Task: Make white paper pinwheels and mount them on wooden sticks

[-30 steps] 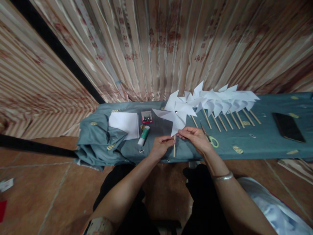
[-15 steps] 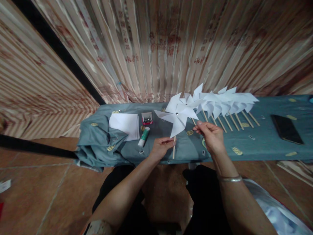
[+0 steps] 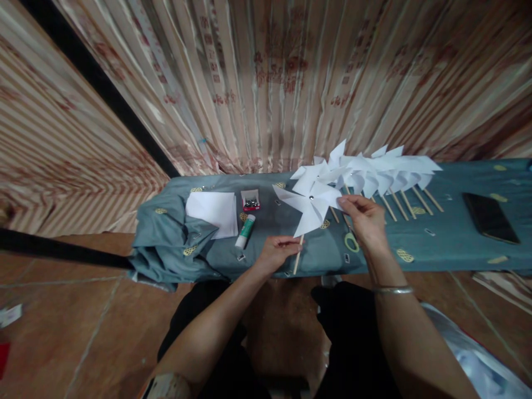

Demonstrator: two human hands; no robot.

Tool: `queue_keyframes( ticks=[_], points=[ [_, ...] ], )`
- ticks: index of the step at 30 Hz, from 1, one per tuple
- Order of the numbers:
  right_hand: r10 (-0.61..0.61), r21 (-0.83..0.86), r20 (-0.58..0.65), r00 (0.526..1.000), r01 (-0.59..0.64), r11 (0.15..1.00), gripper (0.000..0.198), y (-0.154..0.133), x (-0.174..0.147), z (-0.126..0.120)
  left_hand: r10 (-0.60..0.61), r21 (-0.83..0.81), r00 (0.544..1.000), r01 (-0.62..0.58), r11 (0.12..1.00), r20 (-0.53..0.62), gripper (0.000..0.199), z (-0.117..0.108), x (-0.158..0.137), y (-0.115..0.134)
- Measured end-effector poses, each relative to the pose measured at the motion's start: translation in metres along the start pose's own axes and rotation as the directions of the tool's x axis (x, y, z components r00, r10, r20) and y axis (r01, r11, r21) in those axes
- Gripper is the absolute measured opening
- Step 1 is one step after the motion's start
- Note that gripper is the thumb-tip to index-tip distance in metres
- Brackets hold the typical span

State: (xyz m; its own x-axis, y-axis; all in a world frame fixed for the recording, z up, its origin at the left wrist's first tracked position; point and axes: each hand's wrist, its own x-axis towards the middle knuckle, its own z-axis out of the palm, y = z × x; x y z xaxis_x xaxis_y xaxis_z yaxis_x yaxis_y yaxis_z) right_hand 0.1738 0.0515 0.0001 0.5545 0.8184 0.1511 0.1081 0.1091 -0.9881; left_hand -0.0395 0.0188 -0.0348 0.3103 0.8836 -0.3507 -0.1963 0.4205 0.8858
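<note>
My left hand [image 3: 279, 252] is closed around the wooden stick of a white paper pinwheel [image 3: 308, 210], which has a shiny pin at its centre. The stick tilts, its lower end near the front edge of the cloth-covered surface. My right hand [image 3: 366, 219] pinches the tip of the pinwheel's right blade between thumb and fingers. Behind it lies a row of similar white pinwheels [image 3: 386, 169], overlapping, their sticks pointing toward me. A pair of scissors [image 3: 351, 242] with a light green handle lies beside my right hand, partly covered by it.
On the grey-green cloth [image 3: 266, 255] to the left are a stack of white paper [image 3: 211, 210], a small red box [image 3: 250, 200] of metal pins and a glue stick [image 3: 245, 231]. A black phone [image 3: 490, 218] lies at the right. A patterned curtain [image 3: 266, 83] hangs behind.
The held pinwheel has shifted and leaned slightly right. My right hand has moved up and right onto its blade tip, and more of the scissors handle shows. The left hand has barely moved.
</note>
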Motion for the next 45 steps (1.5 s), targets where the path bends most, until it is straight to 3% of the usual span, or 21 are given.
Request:
queue_keyframes(
  ticks=[12,22,32,36,41,45],
  points=[
    [0.116,0.044,0.107,0.987,-0.121,0.992,0.024,-0.005,-0.023,0.016,0.072,-0.031,0.994,-0.075,0.997,-0.086,0.031,-0.001,0.003,0.002],
    [0.241,0.089,0.246,0.939,-0.269,0.959,0.031,-0.008,-0.045,0.031,0.111,-0.004,0.984,-0.112,0.994,-0.137,0.031,-0.002,0.006,-0.002],
    [0.212,0.053,0.38,0.901,-0.25,0.967,0.036,-0.004,-0.057,0.036,0.113,0.01,0.984,-0.113,0.994,-0.139,0.031,-0.002,0.006,-0.003],
    [0.168,0.008,0.397,0.902,-0.187,0.982,0.037,-0.002,-0.059,0.038,0.128,0.003,0.985,-0.128,0.992,-0.118,0.029,-0.001,0.005,-0.001],
    [0.026,-0.149,0.408,0.913,0.038,0.988,0.033,0.002,-0.061,0.038,0.13,0.013,0.986,-0.129,0.992,-0.104,0.027,-0.001,0.005,-0.001],
    [-0.025,-0.263,0.425,0.905,0.149,0.953,0.034,0.002,-0.064,0.037,0.135,0.048,0.985,-0.131,0.99,-0.109,0.028,-0.002,0.006,-0.003]
  ],
)
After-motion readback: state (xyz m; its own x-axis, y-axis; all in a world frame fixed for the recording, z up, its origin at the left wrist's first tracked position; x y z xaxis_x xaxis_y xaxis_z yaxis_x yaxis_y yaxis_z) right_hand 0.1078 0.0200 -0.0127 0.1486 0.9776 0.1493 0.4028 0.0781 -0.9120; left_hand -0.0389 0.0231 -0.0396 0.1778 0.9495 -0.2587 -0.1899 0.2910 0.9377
